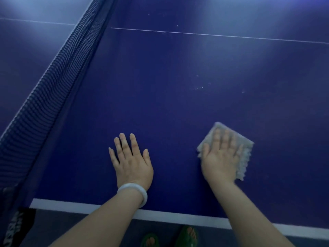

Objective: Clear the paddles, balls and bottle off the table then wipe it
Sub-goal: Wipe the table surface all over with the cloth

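Grey cloth [244,154] lies flat near the blue table's [169,104] near edge, corner pointing away, long axis seemingly diagonal; right hand [220,157] presses it with straight fingers; left hand [132,161] rests spread, holding nothing.

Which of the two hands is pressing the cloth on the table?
The right hand, flat on the pale cloth. The left hand, the one with the bracelet, rests on bare table.

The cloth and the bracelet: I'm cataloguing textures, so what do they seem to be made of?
The cloth under the right hand looks like pale fluffy microfibre or terry; its edges show ribbed, fuzzy pile. The bracelet on the left wrist looks like smooth, milky, glossy stone or glass, perhaps jade; plastic is possible.
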Motion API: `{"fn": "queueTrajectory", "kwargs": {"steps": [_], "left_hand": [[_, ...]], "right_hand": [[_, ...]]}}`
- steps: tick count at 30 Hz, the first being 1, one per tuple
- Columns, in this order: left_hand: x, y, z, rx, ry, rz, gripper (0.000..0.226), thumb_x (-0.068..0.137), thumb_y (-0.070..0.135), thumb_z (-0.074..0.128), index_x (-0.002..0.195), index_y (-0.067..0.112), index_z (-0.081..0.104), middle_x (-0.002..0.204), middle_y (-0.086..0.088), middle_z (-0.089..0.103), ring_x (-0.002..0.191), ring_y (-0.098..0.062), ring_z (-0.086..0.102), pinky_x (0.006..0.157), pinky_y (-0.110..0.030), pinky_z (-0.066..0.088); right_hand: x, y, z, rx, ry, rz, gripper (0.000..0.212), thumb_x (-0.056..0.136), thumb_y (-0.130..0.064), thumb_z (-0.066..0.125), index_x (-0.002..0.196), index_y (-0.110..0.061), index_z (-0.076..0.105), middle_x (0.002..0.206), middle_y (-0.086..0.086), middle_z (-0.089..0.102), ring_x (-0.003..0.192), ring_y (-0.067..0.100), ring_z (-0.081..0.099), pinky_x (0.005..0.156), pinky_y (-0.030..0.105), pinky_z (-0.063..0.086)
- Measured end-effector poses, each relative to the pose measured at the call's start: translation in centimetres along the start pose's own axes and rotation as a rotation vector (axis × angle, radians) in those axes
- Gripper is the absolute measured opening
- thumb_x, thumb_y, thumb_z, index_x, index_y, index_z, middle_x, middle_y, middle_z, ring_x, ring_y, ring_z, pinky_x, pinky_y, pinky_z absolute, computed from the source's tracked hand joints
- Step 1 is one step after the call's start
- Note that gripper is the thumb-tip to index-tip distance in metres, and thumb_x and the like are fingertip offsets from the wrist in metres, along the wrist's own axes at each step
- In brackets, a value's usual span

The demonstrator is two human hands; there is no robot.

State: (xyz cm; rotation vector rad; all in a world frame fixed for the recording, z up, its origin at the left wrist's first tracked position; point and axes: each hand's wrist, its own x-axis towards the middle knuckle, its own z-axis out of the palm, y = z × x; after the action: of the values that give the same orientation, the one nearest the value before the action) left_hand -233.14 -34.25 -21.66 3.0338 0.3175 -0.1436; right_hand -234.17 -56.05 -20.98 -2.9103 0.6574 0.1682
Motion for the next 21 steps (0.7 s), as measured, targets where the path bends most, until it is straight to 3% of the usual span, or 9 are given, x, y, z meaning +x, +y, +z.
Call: {"fn": "queueTrajectory", "kwargs": {"steps": [4, 7, 10, 13, 16, 19, 21], "left_hand": [[-0.2, 0.0, 0.0, -0.008, -0.004, 0.008, 0.067, 0.098, 0.047, 0.008, 0.155, 0.014, -0.003, 0.163, -0.013, -0.005, 0.151, -0.029, -0.008, 0.121, -0.051, 0.0], [-0.2, -0.2, -0.2, -0.042, -0.015, 0.037, 0.066, 0.1, 0.046, 0.013, 0.155, 0.014, -0.002, 0.163, -0.012, -0.007, 0.15, -0.027, -0.009, 0.122, -0.05, -0.002], [-0.3, -0.8, -0.6, -0.175, -0.021, 0.084, 0.062, 0.102, 0.041, 0.024, 0.156, 0.015, 0.008, 0.164, -0.009, -0.004, 0.151, -0.023, -0.009, 0.122, -0.045, -0.005], [-2.1, 0.5, -0.9, -0.296, -0.038, 0.243, 0.057, 0.103, 0.034, 0.028, 0.155, 0.014, 0.016, 0.164, -0.006, 0.0, 0.151, -0.018, -0.007, 0.123, -0.039, -0.006], [-4.9, 3.8, -0.7, -0.285, -0.078, 0.379, 0.061, 0.101, 0.041, 0.016, 0.156, 0.017, 0.007, 0.164, -0.006, -0.008, 0.15, -0.017, -0.014, 0.121, -0.036, -0.012], [-7.1, 6.0, 0.2, -0.195, -0.085, 0.366, 0.067, 0.095, 0.049, 0.002, 0.154, 0.017, -0.007, 0.162, -0.007, -0.017, 0.148, -0.02, -0.021, 0.12, -0.041, -0.015], [-7.9, 6.5, 0.7, -0.124, -0.076, 0.358, 0.068, 0.096, 0.05, 0.0, 0.153, 0.014, -0.012, 0.161, -0.01, -0.018, 0.148, -0.024, -0.02, 0.121, -0.046, -0.011]], "right_hand": [[-7.7, -4.1, 1.9, 0.006, 0.041, -0.393, 0.062, 0.101, -0.043, 0.022, 0.157, -0.019, 0.01, 0.164, 0.006, 0.005, 0.152, 0.024, 0.0, 0.12, 0.051, 0.003], [-9.3, -3.0, 2.3, -0.015, 0.037, -0.409, 0.061, 0.101, -0.044, 0.025, 0.157, -0.019, 0.016, 0.164, 0.004, 0.007, 0.152, 0.022, 0.0, 0.12, 0.05, 0.007], [-9.2, -2.4, 2.0, -0.024, -0.003, -0.428, 0.061, 0.102, -0.046, 0.018, 0.157, -0.022, 0.008, 0.165, 0.001, -0.001, 0.151, 0.02, -0.009, 0.12, 0.049, 0.0], [-9.2, -2.5, 1.9, -0.012, -0.021, -0.43, 0.061, 0.102, -0.047, 0.013, 0.157, -0.024, 0.001, 0.164, -0.001, -0.01, 0.149, 0.017, -0.019, 0.121, 0.049, -0.005], [-10.1, -0.7, 1.7, 0.005, -0.011, -0.439, 0.061, 0.102, -0.046, 0.019, 0.157, -0.024, 0.007, 0.165, 0.0, -0.004, 0.151, 0.018, -0.012, 0.121, 0.048, 0.0], [-11.7, 4.4, 1.6, 0.0, 0.016, -0.463, 0.059, 0.102, -0.045, 0.025, 0.157, -0.024, 0.015, 0.165, -0.001, 0.007, 0.152, 0.018, 0.002, 0.12, 0.047, 0.01], [-11.8, 9.0, 0.9, -0.059, 0.026, -0.432, 0.058, 0.103, -0.047, 0.019, 0.157, -0.026, 0.014, 0.164, -0.002, 0.009, 0.152, 0.015, 0.004, 0.12, 0.046, 0.01]]}}
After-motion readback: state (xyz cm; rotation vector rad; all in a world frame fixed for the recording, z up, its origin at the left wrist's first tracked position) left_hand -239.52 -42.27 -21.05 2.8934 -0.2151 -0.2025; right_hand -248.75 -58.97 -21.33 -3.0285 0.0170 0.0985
